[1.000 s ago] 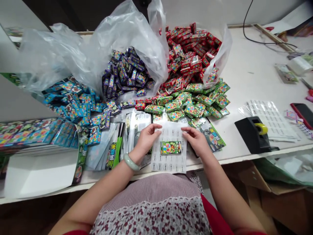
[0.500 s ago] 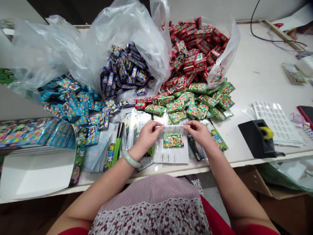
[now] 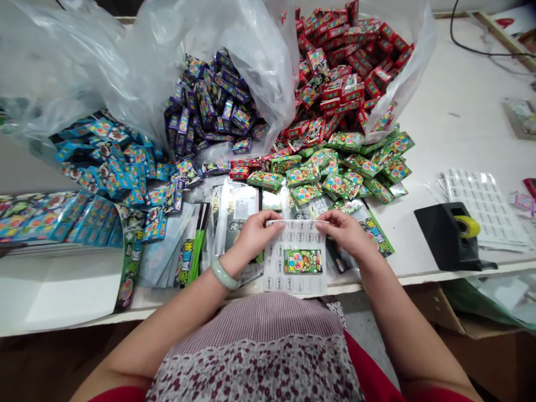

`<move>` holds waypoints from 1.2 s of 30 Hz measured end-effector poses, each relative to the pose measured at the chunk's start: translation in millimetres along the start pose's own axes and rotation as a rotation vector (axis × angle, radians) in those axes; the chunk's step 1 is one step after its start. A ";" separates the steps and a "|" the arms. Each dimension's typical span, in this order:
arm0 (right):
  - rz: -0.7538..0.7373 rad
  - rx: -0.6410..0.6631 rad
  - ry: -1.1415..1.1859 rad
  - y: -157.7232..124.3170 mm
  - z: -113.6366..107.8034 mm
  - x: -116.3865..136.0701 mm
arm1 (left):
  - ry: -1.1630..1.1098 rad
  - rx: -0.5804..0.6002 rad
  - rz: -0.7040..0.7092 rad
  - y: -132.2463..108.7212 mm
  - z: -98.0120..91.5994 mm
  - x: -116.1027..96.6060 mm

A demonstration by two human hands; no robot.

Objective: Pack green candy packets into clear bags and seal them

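Note:
A white sheet of round stickers (image 3: 276, 268) lies near the table's front edge, held by its far edge between both hands. At its left corner, my left hand (image 3: 259, 234) is closed, thumb and fingers pinching the edge. My right hand (image 3: 345, 231) pinches the right corner in the same way. A small green printed box (image 3: 304, 261) lies flat on the sheet, below and between the hands. Whether a clear film covers the sheet and box, I cannot tell. Beyond the hands lies a pile of similar green boxes (image 3: 343, 184).
Plastic bags at the back spill purple boxes (image 3: 209, 111) and red boxes (image 3: 343, 89). Blue packets (image 3: 125, 162) lie left, above an open white carton (image 3: 62, 290). Flat printed sleeves (image 3: 192, 245) are beside my left arm. A black tape dispenser (image 3: 448, 237) and label sheets (image 3: 481, 206) stand right.
The sheet's far edge now lies flatter, and more rows of round stickers show around the green box. Both hands keep their pinch. The head view has shifted slightly.

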State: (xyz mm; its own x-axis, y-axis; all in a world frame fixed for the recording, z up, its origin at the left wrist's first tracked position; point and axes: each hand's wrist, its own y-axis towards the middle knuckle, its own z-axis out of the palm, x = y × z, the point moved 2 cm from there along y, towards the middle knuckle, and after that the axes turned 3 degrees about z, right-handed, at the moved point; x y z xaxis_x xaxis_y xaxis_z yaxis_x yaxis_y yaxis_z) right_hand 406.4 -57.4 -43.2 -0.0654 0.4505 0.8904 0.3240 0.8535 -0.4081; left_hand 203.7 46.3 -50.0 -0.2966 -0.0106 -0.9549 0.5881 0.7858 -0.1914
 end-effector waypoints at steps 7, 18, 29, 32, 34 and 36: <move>-0.045 -0.050 -0.282 -3.5 -4.3 2.9 | 0.151 0.048 -0.027 1.9 3.6 -6.1; -0.016 0.009 -0.144 -2.0 -5.0 -4.3 | 0.168 0.131 -0.010 1.6 1.9 -13.0; -0.158 -0.066 -0.224 -6.8 -5.1 -12.7 | 0.223 0.137 -0.057 1.9 3.3 -14.9; -0.230 -0.110 -0.356 -9.4 -5.1 -11.2 | 0.227 0.131 -0.063 2.1 2.1 -14.9; -0.238 -0.117 -0.386 -10.4 -5.2 -9.3 | 0.220 0.128 -0.055 1.9 1.7 -15.2; -0.237 -0.108 -0.367 -10.1 -4.6 -5.2 | 0.216 0.128 -0.043 1.4 2.0 -15.4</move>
State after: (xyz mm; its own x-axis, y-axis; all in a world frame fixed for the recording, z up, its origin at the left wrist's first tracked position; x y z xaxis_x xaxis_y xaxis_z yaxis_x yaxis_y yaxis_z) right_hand 407.8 -69.6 -42.8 -0.4738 0.3258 0.8182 0.3551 0.9209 -0.1611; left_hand 210.6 46.3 -36.0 -0.4695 0.1006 -0.8772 0.6579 0.7024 -0.2716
